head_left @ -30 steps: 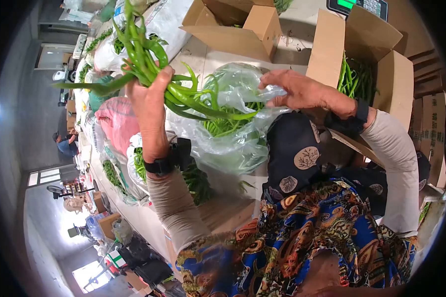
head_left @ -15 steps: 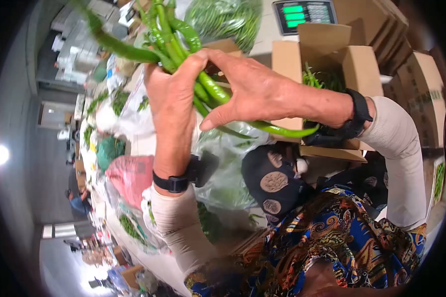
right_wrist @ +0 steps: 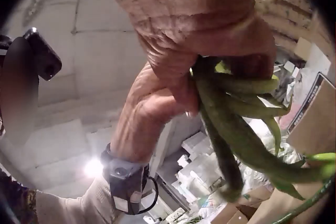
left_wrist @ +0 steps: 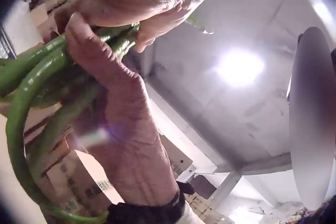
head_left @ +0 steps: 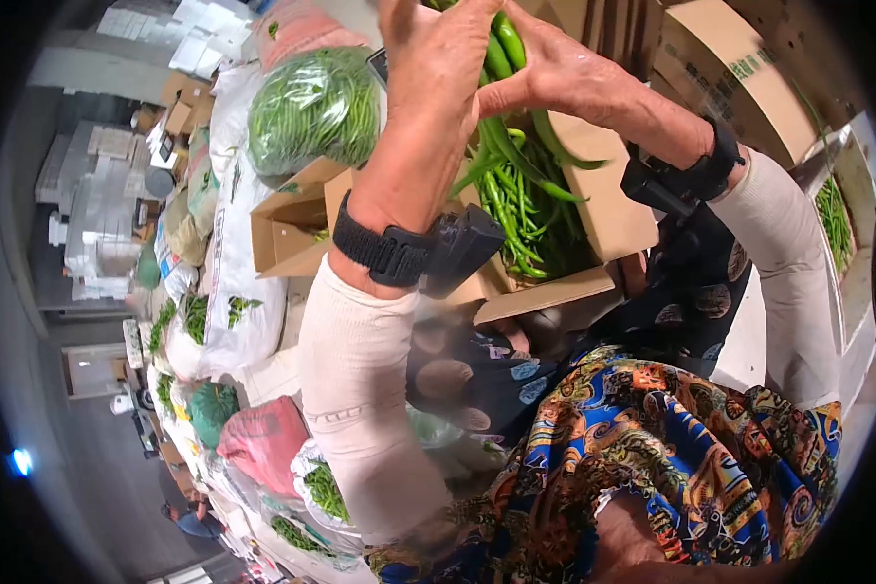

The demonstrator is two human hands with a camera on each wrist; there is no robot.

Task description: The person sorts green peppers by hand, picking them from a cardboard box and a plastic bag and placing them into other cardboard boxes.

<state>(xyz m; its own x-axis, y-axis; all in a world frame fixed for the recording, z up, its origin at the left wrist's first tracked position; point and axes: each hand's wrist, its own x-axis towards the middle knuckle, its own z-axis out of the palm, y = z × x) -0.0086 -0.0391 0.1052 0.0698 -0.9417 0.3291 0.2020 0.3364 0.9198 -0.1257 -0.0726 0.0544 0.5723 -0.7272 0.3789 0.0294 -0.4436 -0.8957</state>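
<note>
A bunch of long green peppers (head_left: 501, 54) is held between both hands at the top of the head view. My left hand (head_left: 438, 73) grips the bunch, its fingertips partly cut off by the frame. Facing it, my right hand (head_left: 579, 78) has thumb and fingers around the same peppers. Pepper ends (right_wrist: 236, 124) stick out past the right hand in the right wrist view; curved ones (left_wrist: 31, 103) hang out in the left wrist view. Below the hands stands an open cardboard box (head_left: 599, 195) with more green peppers (head_left: 521, 219) inside.
Left of the box are a smaller open carton (head_left: 287, 219), a clear bag of green produce (head_left: 316, 112) and a white sack (head_left: 248, 258). A red sack (head_left: 263, 443) lies nearer. Printed cartons (head_left: 735, 73) and a crate (head_left: 847, 282) stand right. A person (head_left: 200, 523) is far off.
The left hand has carried the peppers from above the clear bag rightward to above the box. The right hand has left the bag and taken hold of the bunch too. The head view has turned.
</note>
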